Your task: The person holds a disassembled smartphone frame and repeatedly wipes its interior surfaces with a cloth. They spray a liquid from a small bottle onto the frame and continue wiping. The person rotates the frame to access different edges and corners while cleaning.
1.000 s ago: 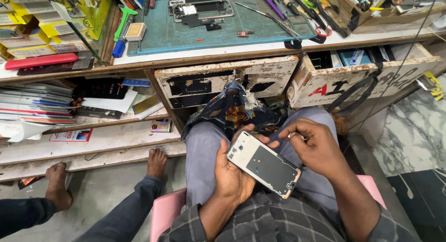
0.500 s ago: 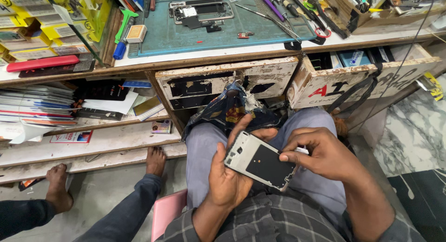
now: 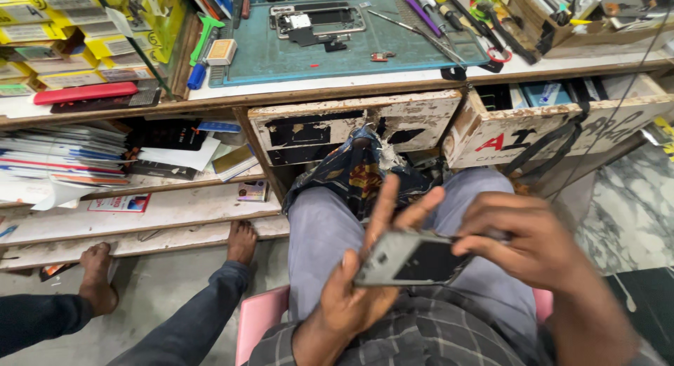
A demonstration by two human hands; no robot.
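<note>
Phone (image 3: 414, 259) rests gripped in the left hand (image 3: 358, 296); the right hand (image 3: 523, 243) pinches its far edge, apparently prying, which calls for steady pressure.

Matt grey phone frame (image 3: 411, 259), plastic-looking

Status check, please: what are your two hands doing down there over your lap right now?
Left hand cradles the phone body from below. Right hand grips its right end. Phone held over the lap, blurred. Nothing in the way.
</note>
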